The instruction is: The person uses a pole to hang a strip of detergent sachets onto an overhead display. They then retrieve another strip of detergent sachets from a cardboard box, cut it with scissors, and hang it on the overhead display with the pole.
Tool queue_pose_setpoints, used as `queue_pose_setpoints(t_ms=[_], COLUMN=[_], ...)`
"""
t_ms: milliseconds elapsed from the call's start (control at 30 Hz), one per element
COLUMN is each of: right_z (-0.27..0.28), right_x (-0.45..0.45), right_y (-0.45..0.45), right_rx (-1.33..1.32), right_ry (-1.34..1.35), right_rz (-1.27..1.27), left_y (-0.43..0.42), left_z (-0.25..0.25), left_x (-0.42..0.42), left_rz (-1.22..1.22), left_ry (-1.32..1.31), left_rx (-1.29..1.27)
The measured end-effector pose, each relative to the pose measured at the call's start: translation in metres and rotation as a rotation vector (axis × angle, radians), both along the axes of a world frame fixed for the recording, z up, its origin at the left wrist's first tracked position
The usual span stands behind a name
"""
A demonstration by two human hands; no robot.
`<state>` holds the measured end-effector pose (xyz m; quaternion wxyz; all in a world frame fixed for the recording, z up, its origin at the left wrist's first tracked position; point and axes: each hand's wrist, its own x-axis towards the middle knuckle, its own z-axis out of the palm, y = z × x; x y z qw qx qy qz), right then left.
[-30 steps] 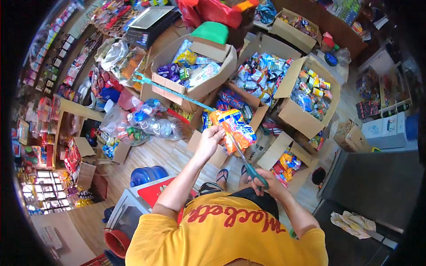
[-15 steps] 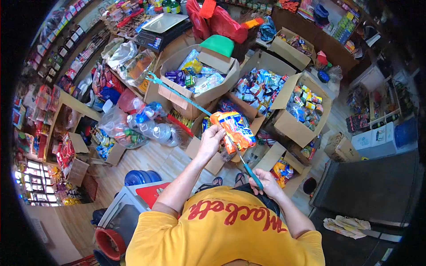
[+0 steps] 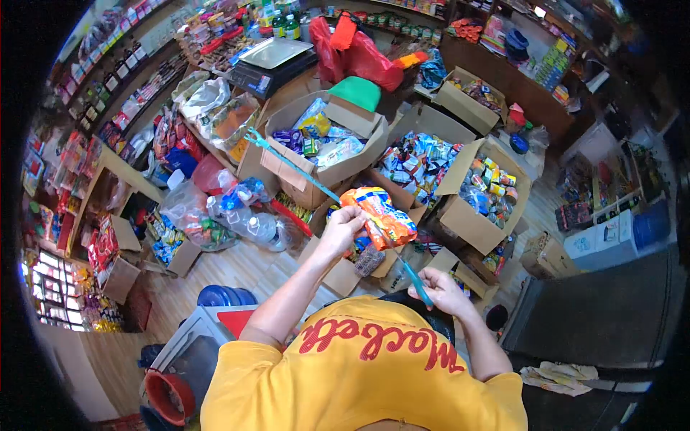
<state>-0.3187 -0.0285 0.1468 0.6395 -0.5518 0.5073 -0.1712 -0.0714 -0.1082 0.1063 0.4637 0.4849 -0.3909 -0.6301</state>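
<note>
Pinching the packet (image 3: 379,214), the left hand (image 3: 345,224) likely steadies it for the scissors (image 3: 410,273); the right hand (image 3: 441,289) grips their handles (image 3: 417,286), blades (image 3: 397,254) at the packet's edge.

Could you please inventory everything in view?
glossy plastic packet: one, orange and blue, centre
metal scissors: one, teal-handled, below packet
long narrow strip: one, turquoise, beyond packet
open cardboard boxes: several, brown, mostly beyond packet
flat-trayed scale: one, black and silver, upper left
clear plastic bottles: several, transparent, left
round plastic tub: one, red-orange, lower left
crumpled cloth: one, whitish, lower right
shelf goods: many, mixed colours, edges, too small to itemise
lettered T-shirt: one, yellow, bottom
left hand: one, bare, on packet
right hand: one, bare, on scissors
</note>
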Motion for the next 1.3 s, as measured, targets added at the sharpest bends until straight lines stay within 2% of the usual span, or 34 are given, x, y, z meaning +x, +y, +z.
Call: queue_pose_setpoints(t_ms=[100,200,267,333,367,400,467,533,600,633,700,733,800,867,900,933,967,1000,1033,1067,1100,1133,1200,1233,1300], right_z=[0.024,0.024,0.007,0.005,-0.01,-0.024,-0.028,-0.012,-0.002,0.007,0.005,0.004,0.009,0.012,0.0,-0.007,-0.012,-0.008,0.001,-0.003,0.019,0.031,0.035,0.035,0.035], right_x=[-0.041,-0.078,-0.071,-0.049,-0.045,-0.041,-0.017,-0.002,0.002,0.005,0.01,0.014,0.027,0.039,0.038,0.037,0.03,0.025,0.023,0.013,0.011,0.013,0.011,0.014,0.02], right_y=[0.001,-0.003,-0.02,-0.038,-0.048,-0.059,-0.073,-0.077,-0.079,-0.078,-0.083,-0.086,-0.087,-0.084,-0.089,-0.09,-0.09,-0.084,-0.076,-0.072,-0.058,-0.047,-0.031,-0.026,-0.019], right_rx=[0.036,0.04,-0.098,-0.015,0.067,0.149,0.144,0.114,0.151,0.088,0.072,0.065,-0.029,-0.161,-0.306,-0.416,-0.406,-0.456,-0.411,-0.445,-0.263,-0.138,-0.025,0.024,0.099], right_ry=[-0.02,-0.246,-0.32,-0.384,-0.532,-0.681,-0.892,-0.981,-1.109,-1.129,-1.106,-1.099,-0.969,-0.794,-0.586,-0.521,-0.405,-0.413,-0.475,-0.354,-0.447,-0.511,-0.519,-0.533,-0.519], right_rz=[0.163,0.033,-0.23,-0.53,-0.559,-0.581,-0.565,-0.452,-0.427,-0.458,-0.488,-0.504,-0.524,-0.493,-0.465,-0.44,-0.428,-0.401,-0.4,-0.338,-0.254,-0.179,0.048,0.109,0.155], left_y=[0.007,0.012,0.016,0.015,0.017,0.017,0.014,0.013,0.013,0.007,0.002,-0.003,-0.005,-0.001,-0.008,-0.006,-0.004,-0.001,0.0,-0.001,-0.013,-0.019,-0.018,-0.018,-0.013], left_z=[0.014,0.035,0.054,0.066,0.076,0.084,0.089,0.09,0.096,0.083,0.064,0.039,0.015,0.001,-0.008,-0.017,-0.012,-0.005,0.004,0.009,-0.022,-0.03,-0.02,-0.024,-0.001], left_x=[0.003,0.002,-0.004,-0.013,-0.019,-0.025,-0.033,-0.038,-0.042,-0.043,-0.055,-0.06,-0.074,-0.071,-0.069,-0.065,-0.064,-0.062,-0.063,-0.061,-0.052,-0.045,-0.032,-0.027,-0.017], left_rz=[0.014,-0.028,-0.09,-0.134,-0.155,-0.172,-0.24,-0.307,-0.221,-0.139,0.005,-0.163,-0.13,-0.222,-0.212,-0.138,-0.203,-0.274,-0.207,-0.145,-0.184,-0.185,-0.072,0.125,0.056], left_ry=[0.035,-0.008,-0.022,-0.006,-0.013,-0.022,-0.025,-0.08,0.165,0.271,0.476,0.674,0.951,0.958,1.01,0.729,0.951,1.174,1.147,1.122,1.183,1.214,1.211,1.024,0.976], left_rx=[0.041,0.036,-0.04,-0.074,-0.083,-0.093,-0.199,-0.343,-0.395,-0.372,-0.318,-0.27,0.128,0.022,-0.041,-0.093,-0.076,-0.067,-0.029,0.015,-0.049,-0.076,-0.083,-0.075,-0.14])
